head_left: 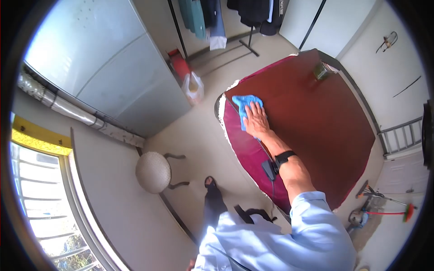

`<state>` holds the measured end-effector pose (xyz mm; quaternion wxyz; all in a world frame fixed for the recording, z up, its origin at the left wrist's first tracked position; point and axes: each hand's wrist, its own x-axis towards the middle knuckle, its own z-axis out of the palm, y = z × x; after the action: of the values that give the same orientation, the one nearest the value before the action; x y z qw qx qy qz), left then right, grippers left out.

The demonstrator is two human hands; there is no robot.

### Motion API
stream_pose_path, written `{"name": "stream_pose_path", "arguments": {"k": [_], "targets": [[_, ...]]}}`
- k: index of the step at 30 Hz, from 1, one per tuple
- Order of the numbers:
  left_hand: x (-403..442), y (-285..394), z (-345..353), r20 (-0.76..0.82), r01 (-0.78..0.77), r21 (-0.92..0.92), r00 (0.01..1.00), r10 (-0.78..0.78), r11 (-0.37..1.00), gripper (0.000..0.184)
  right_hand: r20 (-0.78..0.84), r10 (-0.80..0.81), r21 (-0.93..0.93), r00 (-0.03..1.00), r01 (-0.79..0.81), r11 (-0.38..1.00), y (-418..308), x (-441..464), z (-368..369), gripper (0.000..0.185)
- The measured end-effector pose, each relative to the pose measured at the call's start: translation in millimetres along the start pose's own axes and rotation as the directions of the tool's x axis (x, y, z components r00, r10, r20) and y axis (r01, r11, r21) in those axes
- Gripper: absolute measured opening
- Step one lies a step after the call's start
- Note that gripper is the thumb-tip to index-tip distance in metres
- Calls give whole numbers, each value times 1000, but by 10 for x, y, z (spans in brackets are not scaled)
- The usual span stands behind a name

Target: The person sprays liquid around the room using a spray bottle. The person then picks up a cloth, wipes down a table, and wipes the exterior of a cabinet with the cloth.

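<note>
My right hand (pixel 256 121) lies flat on a blue cloth (pixel 244 100), fingers stretched out and slightly apart, pressing it against the brown tabletop (pixel 312 122). The cloth is crumpled at the table's near left corner, partly hidden under my palm and fingers. A maroon cover with white lace trim (pixel 242 142) hangs below the tabletop's edge. Beside my forearm, a small black device with a cable (pixel 270 170) sits against that edge. Only a sliver of my left hand (pixel 191 264) shows at the bottom edge; its fingers are hidden.
A glass jar (pixel 322 71) stands at the table's far corner. On the floor are a round stool (pixel 153 172), a white plastic bag (pixel 193 89) and a red box (pixel 180 64). Clothes (pixel 212 20) hang on a rack behind. A broom (pixel 408 212) leans at the right.
</note>
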<state>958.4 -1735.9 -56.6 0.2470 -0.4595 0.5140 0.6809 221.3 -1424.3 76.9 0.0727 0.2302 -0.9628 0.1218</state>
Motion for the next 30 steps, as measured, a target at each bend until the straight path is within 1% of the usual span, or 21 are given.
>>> {"name": "stream_pose_path", "arguments": {"k": [2,4,6,7,8,9,10,11,12,14,16,17,18,19,20,21,24,25,28,29,30], "targets": [[269,504,-200,20,-61,58,998,60,996,19,-17,20,-11,1000,-20,1000,-49,14,50,57],[542,1029,-448,83,-155,2,985,154,988,19,-3,1,-12,1000,-1,1000,-102,-206,-95,56],[895,1559,-819,186,-270,-110,940,287,957,19,102,34,7,994,-34,999,-205,-705,-364,57],[1174,1776,-1003,210,-359,-51,909,361,932,19,142,49,11,989,-51,999,-243,-957,-485,57],[1618,2159,-1200,361,-655,558,745,561,510,19,180,73,18,981,-78,997,-249,-1211,-579,57],[1795,2585,-1053,11,-429,503,871,491,750,22,214,95,26,972,-103,994,-239,-1443,-661,58],[1565,3430,-685,-31,-363,321,919,393,875,20,243,115,32,963,-127,991,-239,-1536,-711,59],[1610,3866,-500,-41,-379,187,919,393,906,21,250,128,21,960,-137,990,-253,-1522,-735,58],[1666,4202,-333,-55,-385,49,920,388,921,29,259,138,13,956,-146,989,-263,-1493,-750,58],[1673,4845,177,-158,-349,45,923,352,936,38,218,105,13,970,-111,994,-267,-1133,-701,56],[1781,5214,502,-81,-323,88,941,330,942,44,183,41,19,982,-45,999,-262,-610,-566,56],[1855,5347,673,-50,-302,109,950,309,947,43,142,22,55,990,-30,998,-264,-287,-455,56],[1934,5401,820,-17,-281,136,958,285,950,41,99,12,90,995,-21,996,-285,-34,-352,56],[2047,5331,898,34,-290,112,957,288,950,38,81,21,111,996,-30,993,-337,72,-285,56],[2046,5348,1052,97,-256,76,964,248,964,36,62,32,125,998,-40,991,-361,156,-252,56],[2056,5310,1191,127,-212,146,973,195,966,35,44,42,133,998,-48,990,-341,177,-265,56],[1964,5200,1534,181,-95,401,983,23,911,35,171,107,148,979,-133,980,-189,-447,-563,56],[1920,5165,1556,182,-56,489,982,-39,871,36,207,154,115,966,-181,977,-117,-752,-672,57],[1991,4895,1386,132,29,485,986,-106,874,33,312,252,37,916,-276,960,-30,-1378,-947,62],[1975,4838,1318,101,83,452,984,-143,888,32,343,272,12,899,-293,956,8,-1434,-984,63],[1952,4792,1261,58,121,435,985,-162,892,30,325,253,28,911,-277,960,27,-1377,-952,65]]}}
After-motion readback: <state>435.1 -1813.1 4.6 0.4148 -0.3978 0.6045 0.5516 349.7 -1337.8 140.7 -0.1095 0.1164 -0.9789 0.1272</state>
